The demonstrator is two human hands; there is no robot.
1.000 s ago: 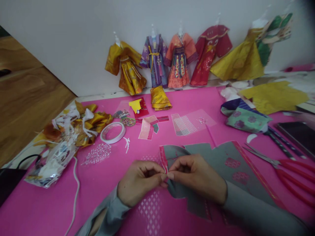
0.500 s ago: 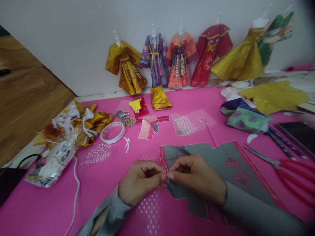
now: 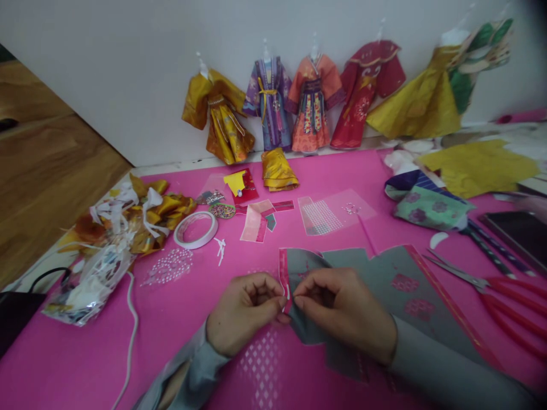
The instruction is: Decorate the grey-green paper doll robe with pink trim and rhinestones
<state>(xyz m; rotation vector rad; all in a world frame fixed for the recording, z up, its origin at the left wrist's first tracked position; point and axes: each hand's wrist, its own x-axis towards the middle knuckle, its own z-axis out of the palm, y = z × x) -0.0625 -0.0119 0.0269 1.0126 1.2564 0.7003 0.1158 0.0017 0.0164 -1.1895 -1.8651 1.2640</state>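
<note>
A grey-green piece of fabric (image 3: 348, 262) with pink patterns and a pink border lies in front of me on the pink table surface. Its left edge is lifted, and a thin white strip (image 3: 285, 291) runs along the pink border there. My left hand (image 3: 245, 313) pinches this border between thumb and fingers. Just right of it, my right hand (image 3: 342, 313) is closed in a pinch on the grey part of the same fabric, close to the edge. Its fingertips partly hide what they grip.
Red-handled scissors (image 3: 485, 285) lie open at right, near pens (image 3: 491, 250) and a phone (image 3: 519, 233). A tape roll (image 3: 195, 230), a white cable (image 3: 132, 330) and fabric scraps (image 3: 162, 208) are at left. Several miniature dresses (image 3: 314, 105) stand along the wall.
My right hand's fingertips have shifted slightly right, away from the left ones, opening a small gap. More of the pink border and white strip shows between the hands.
</note>
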